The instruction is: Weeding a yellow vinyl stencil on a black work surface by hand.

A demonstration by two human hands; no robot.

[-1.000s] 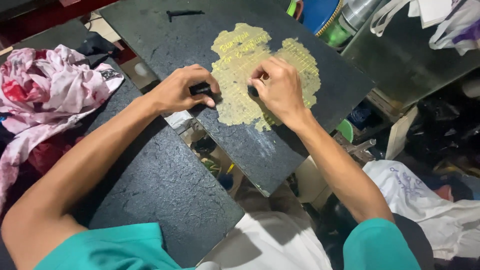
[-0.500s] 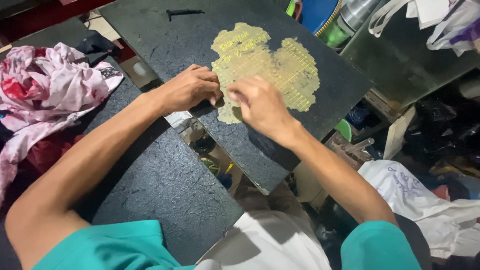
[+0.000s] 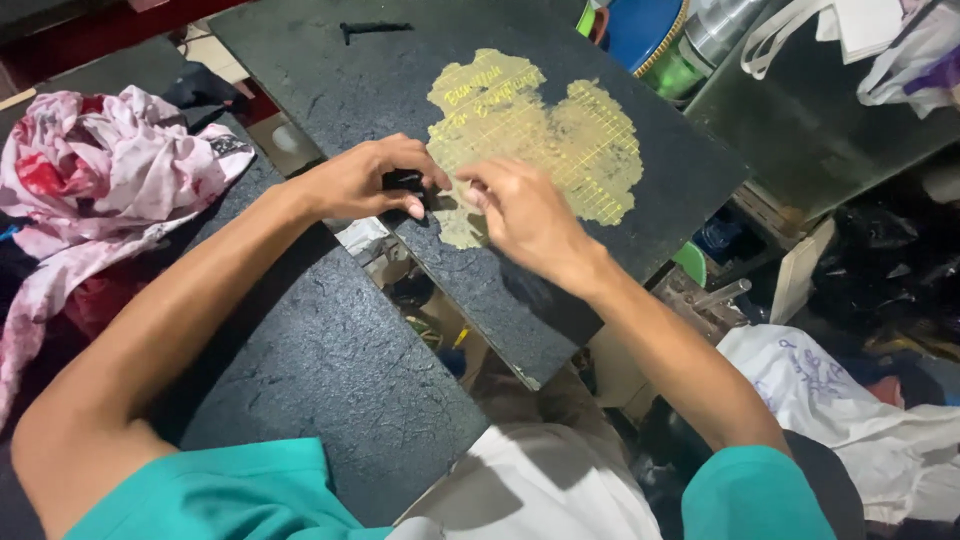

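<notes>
**Both hands at the edge of the yellow patch on the dark board**

Left hand (image 3: 365,180): fingers curled shut around a small black object (image 3: 403,181), pressed against the near-left edge of the board (image 3: 560,290). What the object is, too small to tell. Right hand (image 3: 525,215): fingers bent, tips down on the lower-left part of the yellow patch (image 3: 545,135), just beside the left hand; whether it pinches anything, cannot tell.

The patch is worn and uneven, with faint grid lines and lettering, and sits mid-board. The board is tilted and overhangs a gap. A second dark board (image 3: 310,370) lies lower left under the left forearm. A small black tool (image 3: 372,28) rests at the far edge of the first board. Pink and white cloth (image 3: 100,180) heaped far left. White bag (image 3: 830,390) lower right. Blue container (image 3: 640,30) top centre. Teal sleeves at bottom.
</notes>
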